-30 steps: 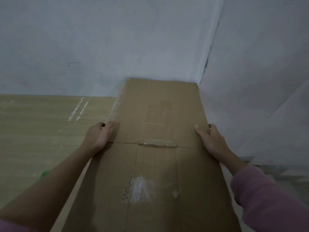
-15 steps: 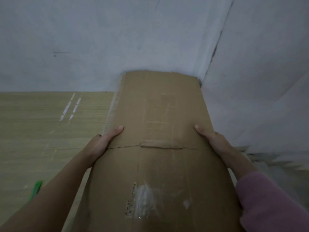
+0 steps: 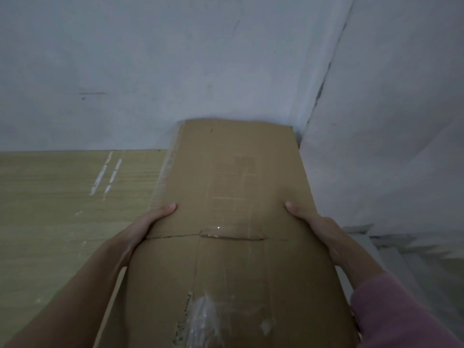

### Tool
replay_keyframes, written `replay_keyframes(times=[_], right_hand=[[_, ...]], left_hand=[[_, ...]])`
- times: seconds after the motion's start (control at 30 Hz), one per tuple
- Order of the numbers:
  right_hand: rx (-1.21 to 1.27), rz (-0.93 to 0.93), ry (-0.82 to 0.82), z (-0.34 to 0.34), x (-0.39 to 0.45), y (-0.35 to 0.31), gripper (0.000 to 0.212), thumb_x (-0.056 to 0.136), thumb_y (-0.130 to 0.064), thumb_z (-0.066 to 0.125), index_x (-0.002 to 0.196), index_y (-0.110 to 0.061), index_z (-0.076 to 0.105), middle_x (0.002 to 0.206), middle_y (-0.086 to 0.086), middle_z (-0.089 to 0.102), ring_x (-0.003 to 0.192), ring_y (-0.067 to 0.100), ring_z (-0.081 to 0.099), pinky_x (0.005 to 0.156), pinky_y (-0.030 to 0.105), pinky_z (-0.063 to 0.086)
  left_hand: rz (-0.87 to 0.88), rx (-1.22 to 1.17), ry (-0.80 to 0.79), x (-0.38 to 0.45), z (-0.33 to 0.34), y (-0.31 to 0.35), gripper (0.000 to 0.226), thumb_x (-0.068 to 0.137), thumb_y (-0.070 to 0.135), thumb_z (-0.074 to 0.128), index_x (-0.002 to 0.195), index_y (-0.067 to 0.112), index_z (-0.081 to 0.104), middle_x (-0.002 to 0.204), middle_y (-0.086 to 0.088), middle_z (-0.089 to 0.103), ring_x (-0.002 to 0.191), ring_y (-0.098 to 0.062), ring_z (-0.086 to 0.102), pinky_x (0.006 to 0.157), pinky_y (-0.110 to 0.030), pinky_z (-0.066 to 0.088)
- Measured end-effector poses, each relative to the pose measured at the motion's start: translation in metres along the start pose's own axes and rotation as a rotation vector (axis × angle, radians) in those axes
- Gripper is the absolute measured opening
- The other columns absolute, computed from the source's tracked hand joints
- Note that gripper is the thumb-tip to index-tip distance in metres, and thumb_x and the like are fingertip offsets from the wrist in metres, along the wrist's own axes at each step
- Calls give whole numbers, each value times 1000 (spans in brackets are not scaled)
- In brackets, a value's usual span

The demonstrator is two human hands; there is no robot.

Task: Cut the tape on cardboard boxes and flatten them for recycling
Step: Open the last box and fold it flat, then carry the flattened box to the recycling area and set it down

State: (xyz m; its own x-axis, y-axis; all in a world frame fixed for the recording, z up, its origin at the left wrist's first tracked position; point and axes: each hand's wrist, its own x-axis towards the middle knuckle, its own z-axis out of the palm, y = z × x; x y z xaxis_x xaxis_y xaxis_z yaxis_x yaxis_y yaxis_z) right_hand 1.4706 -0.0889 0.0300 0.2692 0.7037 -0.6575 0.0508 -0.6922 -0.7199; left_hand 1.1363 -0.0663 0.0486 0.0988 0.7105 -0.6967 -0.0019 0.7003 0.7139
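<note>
Pale grey walls [image 3: 175,71] meet in a corner above a light wooden floor [image 3: 50,209]. Into that corner runs the long axis of a flattened brown cardboard box [image 3: 233,247], straight ahead. Left hand [image 3: 148,224] and right hand [image 3: 316,224] grip opposite long edges, equally near, thumbs on top.

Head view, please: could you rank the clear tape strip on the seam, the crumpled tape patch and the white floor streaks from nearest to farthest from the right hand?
From the right hand:
1. Clear tape strip, just left on the brown cardboard box's seam.
2. Crumpled tape patch, lower, toward the viewer.
3. White floor streaks, far left on the wooden floor.
</note>
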Motion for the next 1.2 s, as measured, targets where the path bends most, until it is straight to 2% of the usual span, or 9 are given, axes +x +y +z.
replay_keyframes(times=[0.1,0.2,0.37,0.53,0.73,0.8,0.9,0.97,1.2], right_hand=[[-19,-2,-75,-3,3,-1,118,21,-69,86,118,-5,61,100,12,72,86,30,71,82,44,56],[17,-4,-164,-6,3,1,108,33,-67,86,120,-10,61,105,11,71,93,31,69,88,46,53],[46,1,-197,-8,3,3,98,40,-66,86,119,-13,63,108,13,70,96,34,68,91,49,51],[-42,-1,-212,-13,-1,4,95,42,-71,82,117,-16,64,104,9,72,93,30,70,89,47,53],[58,8,-220,-9,0,8,86,48,-62,84,116,-14,65,105,13,71,94,33,69,90,51,52],[88,14,-200,-6,0,12,90,45,-65,85,117,-14,65,106,14,71,94,34,68,89,53,51],[98,11,-173,-6,-2,14,95,40,-67,86,117,-14,65,106,15,70,95,35,68,91,54,50],[103,3,-188,-7,-11,14,96,38,-66,86,116,-13,66,105,15,70,95,35,68,91,53,50],[34,-68,-205,-3,-49,4,88,42,-62,86,112,-12,68,102,13,72,91,33,69,89,50,52]], left_hand=[[45,-90,24,0,-4,-1,31,83,39,59,96,13,69,82,-12,73,62,-24,70,53,-34,58],[128,-224,56,-2,-10,0,25,86,34,57,92,13,68,68,-8,71,54,-20,67,48,-29,56],[61,-201,-29,-12,-8,3,28,83,33,58,94,10,68,71,-11,71,55,-23,68,48,-32,56],[-27,-39,-55,-19,-16,8,47,70,38,63,99,2,68,88,-17,72,66,-26,70,54,-33,58],[-10,-80,23,-17,-2,-1,37,87,40,54,96,8,69,81,-13,73,62,-24,70,54,-28,56],[33,-105,34,-16,2,-7,46,79,49,62,103,12,70,94,-13,73,78,-26,71,68,-34,58],[56,-85,95,-19,-2,-15,88,39,64,82,109,12,70,101,-12,72,92,-30,69,91,-47,51],[77,-56,139,-25,-5,-19,94,30,65,82,105,9,71,96,-11,73,89,-29,70,91,-47,51],[126,4,227,-62,-21,-24,102,28,70,79,105,4,69,91,-11,73,82,-28,71,82,-44,56]])
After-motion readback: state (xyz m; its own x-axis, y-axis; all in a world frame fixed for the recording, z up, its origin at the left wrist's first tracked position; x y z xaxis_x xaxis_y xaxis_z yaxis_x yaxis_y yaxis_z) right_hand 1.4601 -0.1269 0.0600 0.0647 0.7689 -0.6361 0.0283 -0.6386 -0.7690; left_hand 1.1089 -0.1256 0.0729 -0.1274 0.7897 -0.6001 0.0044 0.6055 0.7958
